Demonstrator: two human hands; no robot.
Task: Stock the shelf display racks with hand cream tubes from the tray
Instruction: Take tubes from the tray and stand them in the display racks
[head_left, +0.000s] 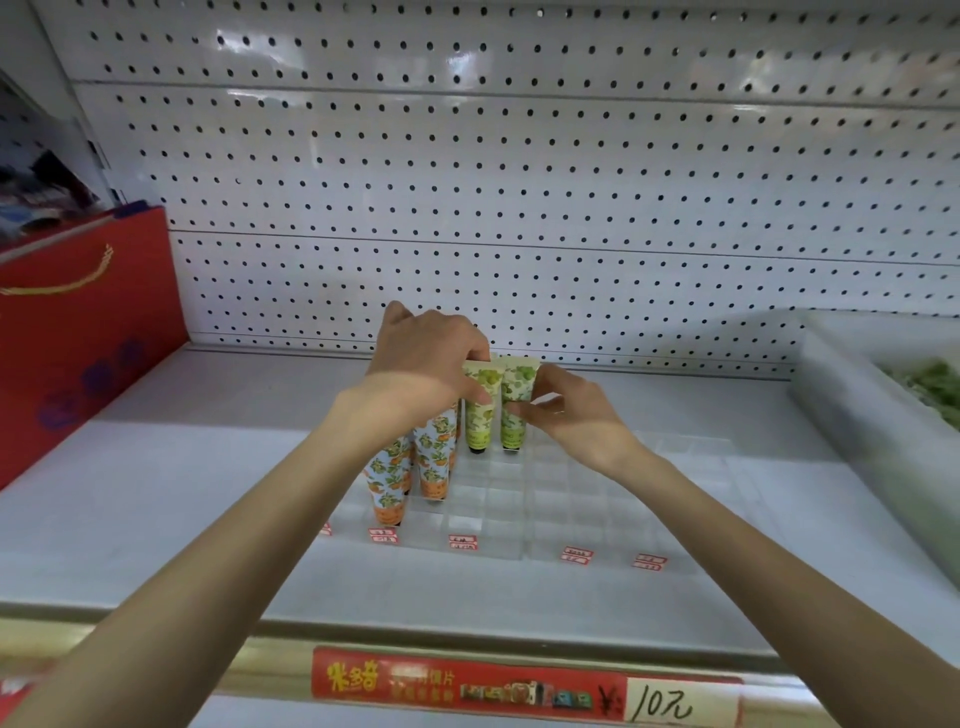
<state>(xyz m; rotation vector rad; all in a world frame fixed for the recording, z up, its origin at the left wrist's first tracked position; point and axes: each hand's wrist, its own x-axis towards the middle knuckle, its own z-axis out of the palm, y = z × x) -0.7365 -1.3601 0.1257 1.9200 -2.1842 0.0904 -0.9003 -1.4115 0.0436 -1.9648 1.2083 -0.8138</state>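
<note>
Tubes, hand cream, green print: two, cap-down and side by side at the rear cells of the clear display rack (545, 499); whether the caps are fully seated cannot be told.

Left green tube (480, 410): pinched near its flat crimped top by the left grip (426, 364), thumb in front, fingers curled over behind.

Right green tube (514, 410): pinched at the upper body between thumb and fingertips of the right grip (571, 410).

Orange-print tubes (434, 457): several, cap-down in the rack's left columns. The cells to the right of the green pair stand unfilled.

Tray (852, 410): right of the rack, well apart; green contents blurred.

Red gift bag (78, 332): left of the rack, well apart.

Handling, as judged: light. The body is soft, squeezable, glossy and probably slick; the crimp and cap are the stiff parts. Best held lightly at the crimp or upper body, steering the cap into its cell. A hard squeeze mid-body may dent it. Standing on a narrow cap, a tube could topple its neighbours if nudged.
</note>
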